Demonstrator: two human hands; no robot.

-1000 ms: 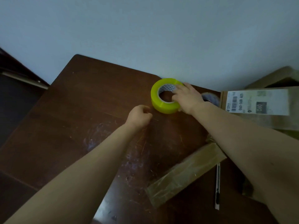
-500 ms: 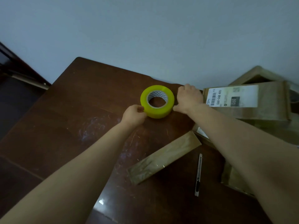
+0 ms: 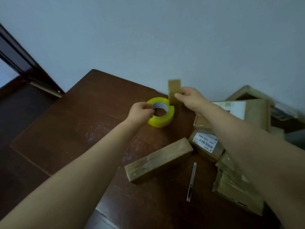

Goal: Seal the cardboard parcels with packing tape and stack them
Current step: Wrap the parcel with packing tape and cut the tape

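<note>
Tape roll (image 3: 162, 121) pinched by left hand (image 3: 140, 113), parcel (image 3: 173, 87) in right hand (image 3: 192, 98)

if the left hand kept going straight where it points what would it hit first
The yellow tape roll: the left hand seems to pinch its near rim, so contact is immediate.

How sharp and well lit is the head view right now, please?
Head view: dim, bluish light; the small box in the right hand is motion-blurred; the tape roll and utility knife look fairly sharp; right-edge cartons look smeared.
</note>
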